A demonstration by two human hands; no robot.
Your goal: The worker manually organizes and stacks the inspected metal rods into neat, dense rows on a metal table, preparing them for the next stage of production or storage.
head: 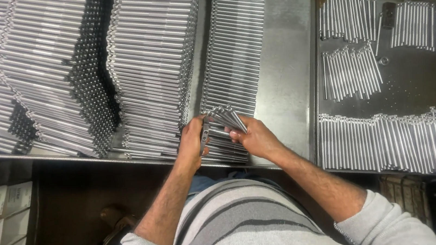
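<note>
Rods: a small bundle of metal rods (pixel 226 117) lay at the tray's near edge, long axes slanting up-left.
Left hand (pixel 193 142): closed around the bundle's left end.
Right hand (pixel 255 137): fingers gripped the right side.
Surroundings: stacked rod rows (pixel 156 64) crowded behind (loose groups lay on the right tray (pixel 415 78)).

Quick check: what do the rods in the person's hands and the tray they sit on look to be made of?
Rods held by left hand and right hand: likely bare metal, steel or aluminium, going by the bright silver sheen and straight highlights. Tray: sheet metal, probably steel, with a duller brushed grey finish and a folded edge.
</note>
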